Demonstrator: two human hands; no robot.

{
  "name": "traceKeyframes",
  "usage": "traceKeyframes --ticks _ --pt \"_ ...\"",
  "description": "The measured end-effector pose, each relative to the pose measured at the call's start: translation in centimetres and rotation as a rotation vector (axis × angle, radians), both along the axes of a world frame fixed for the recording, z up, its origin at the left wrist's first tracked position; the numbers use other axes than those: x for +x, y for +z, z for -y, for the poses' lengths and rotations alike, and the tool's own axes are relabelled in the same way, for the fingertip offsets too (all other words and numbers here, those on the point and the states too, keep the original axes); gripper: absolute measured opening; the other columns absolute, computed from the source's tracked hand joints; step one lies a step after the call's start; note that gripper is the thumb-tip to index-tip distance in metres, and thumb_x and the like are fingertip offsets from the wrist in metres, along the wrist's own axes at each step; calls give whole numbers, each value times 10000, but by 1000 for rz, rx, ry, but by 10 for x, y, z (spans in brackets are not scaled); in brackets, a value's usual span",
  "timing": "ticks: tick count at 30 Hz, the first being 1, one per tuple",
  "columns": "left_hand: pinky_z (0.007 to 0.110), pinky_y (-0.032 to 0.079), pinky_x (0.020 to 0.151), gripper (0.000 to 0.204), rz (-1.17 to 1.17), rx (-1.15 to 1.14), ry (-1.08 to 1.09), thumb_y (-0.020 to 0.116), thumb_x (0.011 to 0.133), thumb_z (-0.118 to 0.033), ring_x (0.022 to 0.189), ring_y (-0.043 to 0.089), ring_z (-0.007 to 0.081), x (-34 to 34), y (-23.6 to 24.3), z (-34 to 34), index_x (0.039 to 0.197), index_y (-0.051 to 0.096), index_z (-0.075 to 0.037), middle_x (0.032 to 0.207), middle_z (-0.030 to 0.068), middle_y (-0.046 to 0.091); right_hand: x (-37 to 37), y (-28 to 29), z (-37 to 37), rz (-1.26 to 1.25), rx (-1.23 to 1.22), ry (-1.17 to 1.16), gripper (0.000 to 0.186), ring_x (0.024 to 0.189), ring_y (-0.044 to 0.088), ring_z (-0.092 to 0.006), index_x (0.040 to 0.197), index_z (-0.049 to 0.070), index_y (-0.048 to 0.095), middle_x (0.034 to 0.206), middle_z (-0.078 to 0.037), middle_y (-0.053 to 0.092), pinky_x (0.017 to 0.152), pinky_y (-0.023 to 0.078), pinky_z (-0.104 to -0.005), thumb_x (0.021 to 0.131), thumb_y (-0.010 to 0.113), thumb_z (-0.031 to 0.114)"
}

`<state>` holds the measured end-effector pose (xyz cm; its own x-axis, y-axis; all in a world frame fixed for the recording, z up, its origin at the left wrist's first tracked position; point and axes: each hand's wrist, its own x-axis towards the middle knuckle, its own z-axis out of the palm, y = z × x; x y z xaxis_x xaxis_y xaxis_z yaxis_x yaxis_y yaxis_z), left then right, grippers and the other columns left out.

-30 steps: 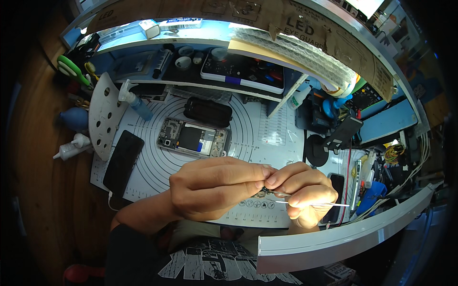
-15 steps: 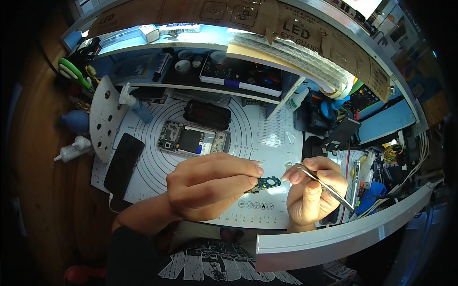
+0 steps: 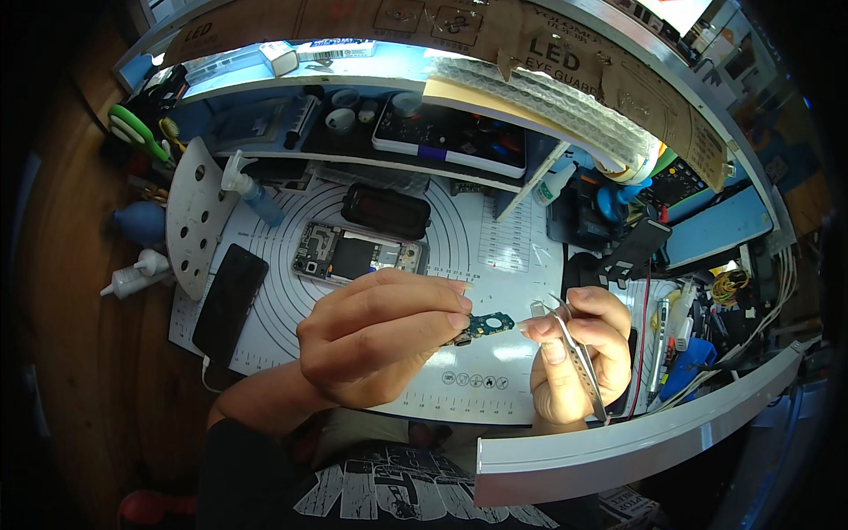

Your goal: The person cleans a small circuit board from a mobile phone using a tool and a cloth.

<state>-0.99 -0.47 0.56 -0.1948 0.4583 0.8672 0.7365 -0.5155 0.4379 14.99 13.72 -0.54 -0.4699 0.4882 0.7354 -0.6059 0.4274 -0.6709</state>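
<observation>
Pinched between the thumb and fingers of my left hand [image 3: 367, 331] is a small blue-green circuit board [image 3: 495, 324] with a round hole near its end. My right hand [image 3: 555, 389] has curled fingers around metal tweezers [image 3: 581, 367], whose tips point up and away from me. The board's free end lies close to my right fingertips; whether they touch I cannot tell. Beyond my left hand lies an opened phone [image 3: 355, 256], its inner parts showing. A dark oblong case [image 3: 385, 212] sits just behind it.
A white-framed lamp [image 3: 636, 437] crosses the near right. On the printed mat's left lie a dark phone [image 3: 230, 305] with a white cable, a spray bottle [image 3: 256, 194] and a white perforated panel [image 3: 190, 225]. A shelf [image 3: 415, 168] spans the back. Tools crowd the right.
The tweezers have swung to a steeper angle in my right hand, and their tips now show. My left hand has shifted slightly left with the board.
</observation>
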Motion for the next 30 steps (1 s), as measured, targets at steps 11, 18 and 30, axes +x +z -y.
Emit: traceKeyframes --ticks 11,18,30 --pt "410 662 760 290 -59 -1 3 725 788 141 863 745 303 5 1 -3 1040 641 25 985 180 700 -4 -6 -12 -63 248 -20 222 933 735 -354 1021 -29 625 1033 -211 678 781 635 -416 843 752 -67" --pt "392 657 734 303 -36 -7 -38 747 773 139 882 764 331 7 -2 -7 1033 636 31 1003 212 726 -14 -7 -7 -159 268 100 166 958 732 -430 1002 -32 615 1056 -231 670 851 633 -555 882 727 -55" --pt "354 642 719 282 51 -90 -119 718 764 165 855 767 309 6 0 -8 1015 660 50 988 259 734 -11 -10 -13 -146 299 55 174 901 727 -379 1009 -28 619 1056 -235 666 795 636 -497 883 730 -74"
